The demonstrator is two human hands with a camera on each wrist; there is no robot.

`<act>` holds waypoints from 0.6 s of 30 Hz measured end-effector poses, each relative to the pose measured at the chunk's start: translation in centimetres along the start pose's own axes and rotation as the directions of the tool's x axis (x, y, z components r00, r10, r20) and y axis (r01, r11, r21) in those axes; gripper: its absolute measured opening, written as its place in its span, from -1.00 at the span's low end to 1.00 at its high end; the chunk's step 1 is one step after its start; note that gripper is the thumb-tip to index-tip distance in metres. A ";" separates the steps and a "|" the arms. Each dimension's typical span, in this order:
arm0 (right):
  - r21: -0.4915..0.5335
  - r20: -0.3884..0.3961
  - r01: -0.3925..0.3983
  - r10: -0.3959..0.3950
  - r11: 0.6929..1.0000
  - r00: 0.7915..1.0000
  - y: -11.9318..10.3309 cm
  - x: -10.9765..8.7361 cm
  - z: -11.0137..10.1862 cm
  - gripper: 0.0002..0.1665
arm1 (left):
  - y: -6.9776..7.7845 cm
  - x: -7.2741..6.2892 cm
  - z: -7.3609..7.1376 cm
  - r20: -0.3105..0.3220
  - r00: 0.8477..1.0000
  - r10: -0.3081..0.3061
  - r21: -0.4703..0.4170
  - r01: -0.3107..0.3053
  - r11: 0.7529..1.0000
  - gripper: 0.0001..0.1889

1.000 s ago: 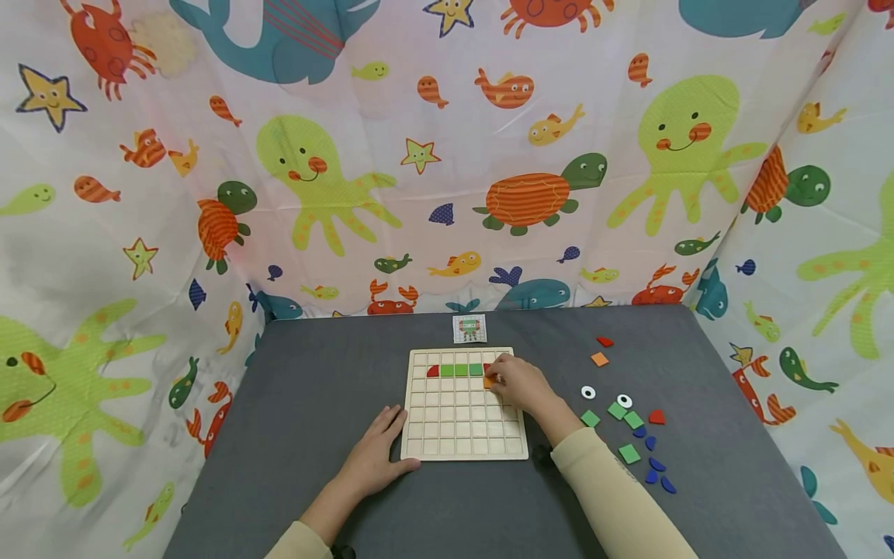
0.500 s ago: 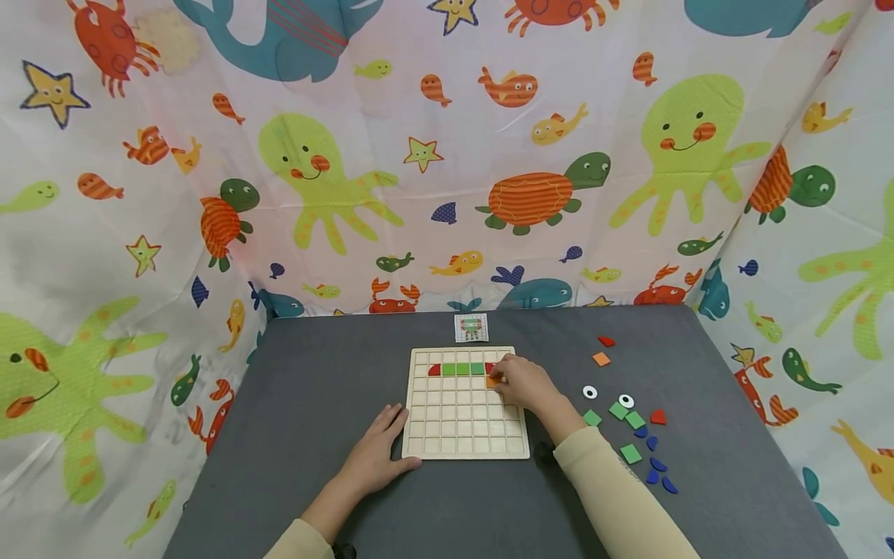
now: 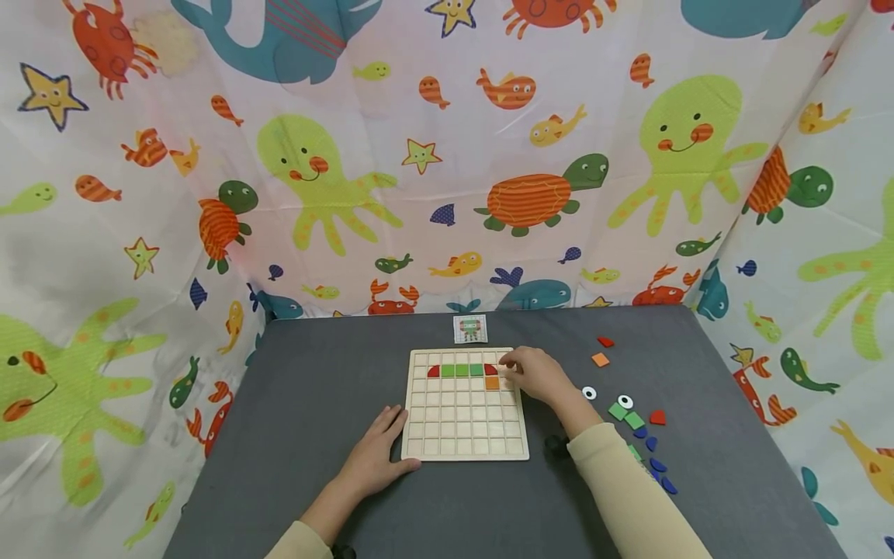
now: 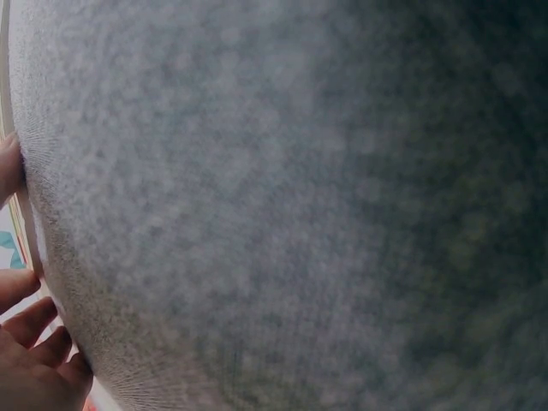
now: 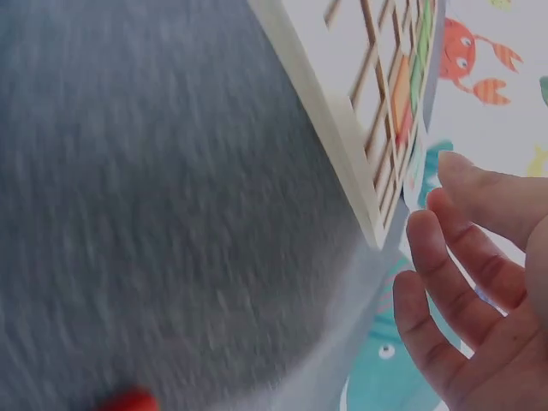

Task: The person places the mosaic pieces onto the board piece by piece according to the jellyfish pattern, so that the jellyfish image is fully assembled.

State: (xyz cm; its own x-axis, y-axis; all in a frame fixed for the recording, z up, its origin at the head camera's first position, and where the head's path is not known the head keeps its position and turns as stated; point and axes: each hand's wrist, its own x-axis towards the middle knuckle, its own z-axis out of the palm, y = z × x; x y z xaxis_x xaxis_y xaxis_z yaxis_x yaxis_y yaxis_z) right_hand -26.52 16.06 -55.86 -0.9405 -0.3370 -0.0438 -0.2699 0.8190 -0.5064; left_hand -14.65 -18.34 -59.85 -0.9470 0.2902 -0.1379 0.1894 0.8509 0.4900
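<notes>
A wooden grid board (image 3: pixel 464 429) lies on the grey table. In its second row, several green tiles (image 3: pixel 462 370) run between two rounded red pieces, one left (image 3: pixel 434 372) and one right (image 3: pixel 491 369). An orange square tile (image 3: pixel 492 383) sits in the cell below the right red piece. My right hand (image 3: pixel 538 373) hovers at the board's upper right edge; in the right wrist view its loosely bent fingers (image 5: pixel 445 274) hold nothing. My left hand (image 3: pixel 377 450) rests at the board's lower left, fingers along the left edge and thumb near the front corner.
A small picture card (image 3: pixel 470 329) lies behind the board. Right of it are scattered a loose orange tile (image 3: pixel 600 359), red pieces (image 3: pixel 657 418), white rings (image 3: pixel 620 401), green tiles (image 3: pixel 618 411) and blue half-rounds (image 3: pixel 657 465). A printed curtain (image 3: pixel 433 256) hangs behind the table.
My right hand has let go of the orange tile and drawn back to the right, leaving the tile in its cell. The left hand has stayed in place.
</notes>
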 end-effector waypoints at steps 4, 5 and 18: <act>0.018 -0.022 -0.012 0.013 1.000 1.000 0.9 -0.2 -1.4 -0.68 | -0.1 0.0 0.1 0.002 1.000 -0.001 0.004 0.001 1.000 0.03; 0.020 -0.031 -0.012 0.012 1.000 0.999 1.2 -0.2 -1.7 -0.68 | -0.1 0.0 0.1 0.002 1.000 -0.002 0.003 0.002 1.000 0.03; 0.061 -0.069 -0.088 0.093 0.994 0.993 5.9 -0.5 -5.1 -0.64 | -0.2 0.0 0.1 0.005 1.000 0.000 0.003 0.000 1.000 0.04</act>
State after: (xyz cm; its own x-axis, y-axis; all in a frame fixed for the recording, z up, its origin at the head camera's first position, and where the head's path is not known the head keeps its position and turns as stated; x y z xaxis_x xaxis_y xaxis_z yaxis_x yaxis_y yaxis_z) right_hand -28.70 23.49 -54.42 -0.9735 -0.2267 -0.0307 -0.1725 0.8155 -0.5525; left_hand -14.63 -18.47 -60.04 -0.9458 0.2919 -0.1420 0.1899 0.8523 0.4874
